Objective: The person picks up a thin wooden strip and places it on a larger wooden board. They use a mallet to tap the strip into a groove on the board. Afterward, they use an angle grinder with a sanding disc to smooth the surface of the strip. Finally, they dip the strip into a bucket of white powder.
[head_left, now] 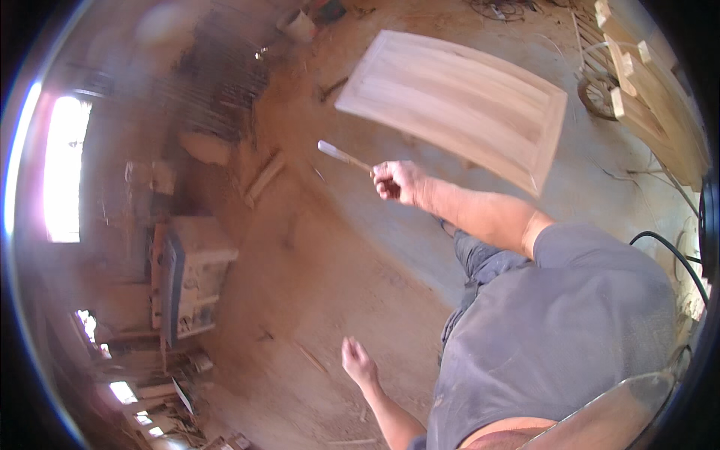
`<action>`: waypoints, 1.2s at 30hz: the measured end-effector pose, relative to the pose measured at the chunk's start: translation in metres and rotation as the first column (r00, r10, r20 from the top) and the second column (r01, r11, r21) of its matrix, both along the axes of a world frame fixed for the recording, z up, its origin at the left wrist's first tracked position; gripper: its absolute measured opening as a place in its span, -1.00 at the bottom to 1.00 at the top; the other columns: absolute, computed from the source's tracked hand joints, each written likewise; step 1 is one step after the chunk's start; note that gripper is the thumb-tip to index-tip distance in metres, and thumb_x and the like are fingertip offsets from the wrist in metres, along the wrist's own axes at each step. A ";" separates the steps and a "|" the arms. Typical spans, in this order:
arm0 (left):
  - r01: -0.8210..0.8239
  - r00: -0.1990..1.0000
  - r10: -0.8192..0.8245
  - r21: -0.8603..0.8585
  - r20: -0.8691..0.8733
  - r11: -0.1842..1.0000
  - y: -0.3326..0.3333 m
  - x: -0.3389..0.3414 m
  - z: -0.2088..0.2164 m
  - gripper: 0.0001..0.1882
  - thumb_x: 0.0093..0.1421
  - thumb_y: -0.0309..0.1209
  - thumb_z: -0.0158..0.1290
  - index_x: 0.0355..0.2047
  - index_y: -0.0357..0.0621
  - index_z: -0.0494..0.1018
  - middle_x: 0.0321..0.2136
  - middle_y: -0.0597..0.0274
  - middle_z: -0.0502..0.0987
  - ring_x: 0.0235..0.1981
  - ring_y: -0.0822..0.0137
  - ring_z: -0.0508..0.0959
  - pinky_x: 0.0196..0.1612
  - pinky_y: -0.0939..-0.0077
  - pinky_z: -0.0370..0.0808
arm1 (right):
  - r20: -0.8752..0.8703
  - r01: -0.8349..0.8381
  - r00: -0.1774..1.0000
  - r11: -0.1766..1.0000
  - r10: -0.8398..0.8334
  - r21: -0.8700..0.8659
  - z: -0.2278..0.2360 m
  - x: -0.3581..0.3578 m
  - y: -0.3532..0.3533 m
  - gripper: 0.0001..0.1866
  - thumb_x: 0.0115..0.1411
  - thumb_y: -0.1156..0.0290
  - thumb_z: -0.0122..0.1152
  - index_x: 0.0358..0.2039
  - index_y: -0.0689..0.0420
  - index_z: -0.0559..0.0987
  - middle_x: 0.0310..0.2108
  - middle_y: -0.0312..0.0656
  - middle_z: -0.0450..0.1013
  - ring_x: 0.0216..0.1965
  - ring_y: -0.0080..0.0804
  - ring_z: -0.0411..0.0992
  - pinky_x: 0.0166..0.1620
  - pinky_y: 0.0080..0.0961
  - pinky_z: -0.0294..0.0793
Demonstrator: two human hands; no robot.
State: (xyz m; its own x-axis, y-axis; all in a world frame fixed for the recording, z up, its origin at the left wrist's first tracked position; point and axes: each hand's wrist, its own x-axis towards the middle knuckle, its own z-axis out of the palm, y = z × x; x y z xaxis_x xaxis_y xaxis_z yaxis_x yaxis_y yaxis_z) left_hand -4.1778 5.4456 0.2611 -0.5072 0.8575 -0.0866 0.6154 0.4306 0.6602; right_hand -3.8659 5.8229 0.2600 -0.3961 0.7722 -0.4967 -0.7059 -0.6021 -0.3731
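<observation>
My right hand (pixel 397 182) is closed around the thin brown end of a slim tool (pixel 336 152). Its longer pale end points up and left; blur hides its exact kind. Just beyond this hand lies a framed wooden panel (pixel 457 105), like a cabinet door, raised above the floor, with its support mostly hidden beneath it. No contact shows between the tool and the panel. Lower down, my left hand (pixel 360 363) hangs in the air with loosely bent fingers, a little apart, and nothing visible in them. It is over the dusty floor.
Pale wooden boards (pixel 649 97) stand at the far right beside a spoked wheel (pixel 598 95). A box-shaped machine (pixel 196 281) is at the left. Loose wood (pixel 265 178) lies on the floor. A black cable (pixel 679 256) curves near my right shoulder.
</observation>
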 end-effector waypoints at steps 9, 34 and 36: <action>-0.005 0.998 -0.044 -0.738 -0.047 0.675 0.008 -0.058 -0.069 -0.80 0.25 -0.44 0.04 -0.22 -0.38 0.48 -0.38 0.00 0.55 -0.35 0.10 0.54 -0.20 0.20 0.49 | 0.074 0.142 0.988 0.989 -0.138 -0.047 0.012 -0.063 0.305 -0.89 0.31 0.43 0.19 -0.33 0.20 0.55 -0.52 -0.19 0.48 -0.59 -0.39 0.46 -0.57 -0.45 0.45; 0.595 0.801 -0.558 0.188 -0.216 0.781 1.151 -0.312 0.161 -0.79 0.38 -0.47 0.00 -0.10 -0.38 0.50 -0.24 0.10 0.57 -0.21 0.28 0.53 -0.04 0.40 0.51 | 0.299 0.755 0.595 0.646 -0.746 0.109 -0.024 -0.006 0.786 -0.93 0.29 0.52 0.21 -0.22 0.17 0.53 -0.35 -0.15 0.56 -0.34 -0.26 0.58 -0.27 -0.37 0.58; 0.630 0.766 -0.623 -0.010 -0.157 0.777 1.144 -0.296 0.115 -0.85 0.33 -0.51 0.00 -0.20 -0.37 0.49 -0.39 0.11 0.50 -0.32 0.30 0.49 -0.19 0.35 0.50 | 0.325 0.781 0.583 0.624 -0.744 0.027 -0.039 0.005 0.784 -0.94 0.26 0.55 0.22 -0.25 0.17 0.54 -0.39 -0.13 0.56 -0.39 -0.26 0.59 -0.35 -0.34 0.61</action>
State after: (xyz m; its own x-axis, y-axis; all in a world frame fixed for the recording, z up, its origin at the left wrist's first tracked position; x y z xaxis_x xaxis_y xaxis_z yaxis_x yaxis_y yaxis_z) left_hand -4.4740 6.5895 0.3758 0.1403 0.9900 -0.0148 0.8272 -0.1090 0.5512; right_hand -3.8610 6.6069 0.2210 0.4827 0.6582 -0.5778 -0.7989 0.0604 -0.5985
